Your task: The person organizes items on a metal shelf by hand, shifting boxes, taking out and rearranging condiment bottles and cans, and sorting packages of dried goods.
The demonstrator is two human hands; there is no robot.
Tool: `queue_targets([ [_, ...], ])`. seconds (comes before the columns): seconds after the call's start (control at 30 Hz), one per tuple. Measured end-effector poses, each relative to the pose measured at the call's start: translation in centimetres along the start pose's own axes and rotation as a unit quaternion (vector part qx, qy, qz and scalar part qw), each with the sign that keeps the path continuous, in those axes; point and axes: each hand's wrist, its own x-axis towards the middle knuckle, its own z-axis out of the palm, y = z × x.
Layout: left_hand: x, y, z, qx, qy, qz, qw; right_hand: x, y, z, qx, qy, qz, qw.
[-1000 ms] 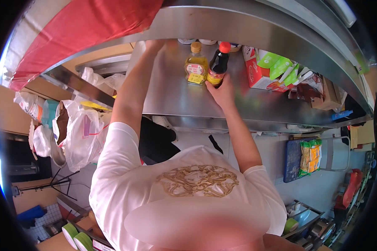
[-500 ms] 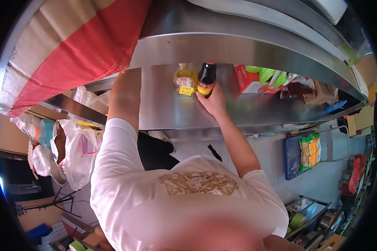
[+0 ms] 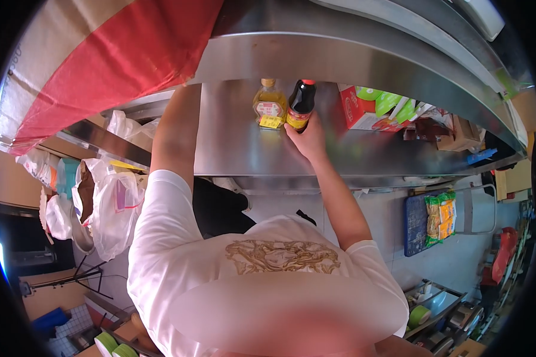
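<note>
My right hand is wrapped round the lower part of a dark sauce bottle with a red cap and a yellow-and-red label. The bottle stands on the steel counter, leaning slightly in view. Close to its left is a clear bottle of golden oil with a pale label and a yellow tag. My left arm reaches forward beneath the steel shelf edge and the red-and-tan sack. My left hand is hidden behind them.
A steel shelf edge crosses above the counter, with a large red-and-tan sack at left. To the right are a red box, green-and-white packets and a cardboard box. Plastic bags hang at left.
The view has shifted slightly, so more of the dark bottle's red cap shows below the shelf edge. My right hand keeps its hold; the bottles stay side by side.
</note>
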Motion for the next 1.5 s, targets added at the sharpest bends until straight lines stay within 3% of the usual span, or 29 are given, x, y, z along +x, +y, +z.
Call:
queue_targets([
  [0.3, -3.7, -0.7, -3.0, -0.084, -0.059, 0.005, 0.995, 0.0, 0.3, 0.0, 0.011, 0.009, -0.034, 0.999],
  [0.43, -7.0, 5.1, -8.0, -0.215, -0.169, -0.138, 0.952, -0.2, 0.2, -0.1, 0.012, 0.009, -0.037, 0.999],
  [0.9, -15.7, 12.5, -12.6, -0.250, -0.149, -0.104, 0.951, -0.4, 0.7, 0.0, -0.011, -0.005, -0.020, 1.000],
  [1.0, -16.4, 13.0, -12.2, -0.296, -0.113, -0.104, 0.943, -0.3, 0.7, 0.0, -0.008, -0.003, -0.029, 1.000],
  [1.5, -17.3, 13.9, -12.4, -0.299, -0.123, -0.106, 0.941, -0.4, -0.2, -0.5, -0.003, -0.015, -0.004, 1.000],
])
